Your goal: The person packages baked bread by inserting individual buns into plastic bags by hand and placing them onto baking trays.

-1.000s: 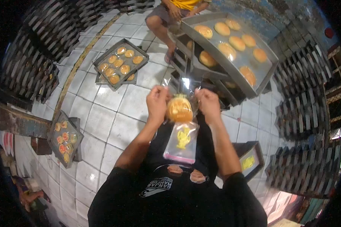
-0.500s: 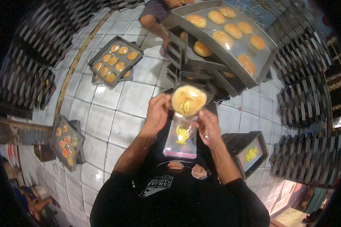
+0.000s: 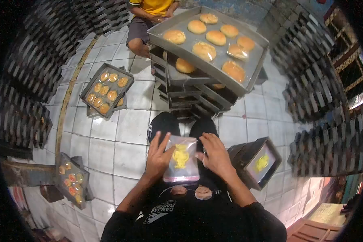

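On my lap lies a stack of clear plastic bags [image 3: 174, 171] with a yellow print and a pink strip along the near edge. My left hand [image 3: 158, 157] rests on the stack's left side, fingers stretched out and thumb lying over the print. At the right edge, my right hand [image 3: 217, 155] has its fingers slightly bent and its thumb apart, near the bag's upper corner. Neither hand holds a bun. Ahead stands a metal tray [image 3: 254, 82] of round golden buns, some wrapped in clear plastic. One wrapped bun [image 3: 238, 52] sits on its right side.
More trays [image 3: 189, 93] are stacked crosswise below the top one. A dark box with a printed bag inside [image 3: 262, 163] stands at my right. Bun trays [image 3: 84, 97] lie on the tiled floor at left. A person in a yellow shirt [image 3: 153, 9] sits beyond. Stacked racks line both sides.
The bagged bun that both my hands held has left them; an additional wrapped bun now lies on the top tray. Both hands have come down to the bags on my lap.
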Available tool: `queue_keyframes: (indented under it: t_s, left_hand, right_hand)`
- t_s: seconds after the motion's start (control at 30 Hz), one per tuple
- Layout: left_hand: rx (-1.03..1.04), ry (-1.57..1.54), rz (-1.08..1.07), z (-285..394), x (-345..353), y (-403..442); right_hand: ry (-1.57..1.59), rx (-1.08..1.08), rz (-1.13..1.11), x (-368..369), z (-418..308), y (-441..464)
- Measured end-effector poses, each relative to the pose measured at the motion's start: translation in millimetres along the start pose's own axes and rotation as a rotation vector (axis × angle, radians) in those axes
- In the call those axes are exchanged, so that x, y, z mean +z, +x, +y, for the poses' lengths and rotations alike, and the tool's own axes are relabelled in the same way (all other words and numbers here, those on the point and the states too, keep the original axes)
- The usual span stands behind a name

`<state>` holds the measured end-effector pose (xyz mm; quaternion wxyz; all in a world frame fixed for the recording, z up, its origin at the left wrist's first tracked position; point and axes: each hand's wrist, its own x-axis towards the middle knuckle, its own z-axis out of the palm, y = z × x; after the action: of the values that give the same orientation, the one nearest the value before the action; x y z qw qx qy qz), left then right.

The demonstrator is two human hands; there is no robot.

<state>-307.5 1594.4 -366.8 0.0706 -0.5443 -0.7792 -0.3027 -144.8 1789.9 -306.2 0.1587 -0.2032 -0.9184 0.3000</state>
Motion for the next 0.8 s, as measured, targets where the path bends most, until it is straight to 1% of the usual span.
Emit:
queue_keyframes:
  t_s: [0.03, 0.07, 0.1, 0.13, 0.17, 0.2, 0.23, 0.27, 0.3, 0.37, 0.4, 0.43, 0.47, 0.5, 0.57, 0.6, 0.63, 0.7, 0.73, 0.8]
  left_hand:
    - [0.007, 0.006, -0.028, -3, -2, 0]
    - [0.094, -0.026, -0.087, -6, -5, 0]
    - [0.184, -0.064, -0.141, -6, -6, 0]
    - [0.176, -0.086, -0.031, -1, -6, 0]
    - [0.184, -0.102, -0.043, 3, -12, 3]
    - [-0.167, -0.484, -0.151, 9, -19, 6]
    - [-0.151, -0.694, -0.281, -1, -18, 8]
    - [-0.162, -0.897, -0.419, -11, -17, 11]
    - [-0.267, -1.055, -0.500, -15, -17, 12]
    - [-0.779, -1.380, -0.435, -12, -28, 25]
    - [-0.775, -1.394, -0.426, -17, -26, 26]
    - [-0.846, -1.420, -0.283, -26, -24, 29]
    - [-0.915, -1.440, -0.134, -33, -21, 33]
    - [-0.902, -1.446, -0.110, -38, -14, 34]
    - [-1.052, -1.440, 0.015, -40, 0, 28]
    - [-1.054, -1.371, -0.004, -38, -1, 26]
    - [-1.094, -1.400, -0.039, -41, 3, 22]
    - [-1.109, -1.468, 0.045, -37, -3, 21]
    - [-1.116, -1.470, 0.072, -39, -6, 25]
    - [-1.165, -1.518, 0.096, -40, -9, 27]
  right_hand:
    - [-0.168, -0.089, 0.040, 9, -8, -3]
    - [-0.341, -0.173, 0.077, 14, -13, -7]
    - [-0.332, -0.148, 0.081, 15, -10, -10]
    - [-0.273, -0.146, -0.052, 12, -2, -11]
    - [-0.216, -0.145, -0.188, 8, 5, -9]
    - [-0.101, -0.156, -0.270, -12, -9, 1]
    - [-0.114, -0.147, -0.291, -36, -21, 14]
    - [0.112, -0.044, -0.513, -59, -32, 30]
    - [0.338, 0.066, -0.725, -75, -36, 48]
    - [-0.121, -0.374, -0.204, -98, -27, 90]
    - [-0.318, -0.549, 0.017, -116, -15, 134]
    - [-0.344, -0.633, 0.161, -135, -8, 176]
    - [-0.094, -0.455, 0.126, -151, -8, 219]
    - [0.154, -0.276, 0.085, -164, -9, 261]
    - [0.274, -0.129, -0.040, -171, 21, 347]
    - [0.054, -0.121, -0.065, -171, 41, 385]
    - [-0.165, -0.115, -0.084, -167, 61, 417]
    - [-0.304, -0.033, -0.144, -155, 96, 464]
    - [-0.305, -0.053, -0.157, -143, 113, 478]
    - [-0.574, -0.011, -0.031, -119, 136, 489]
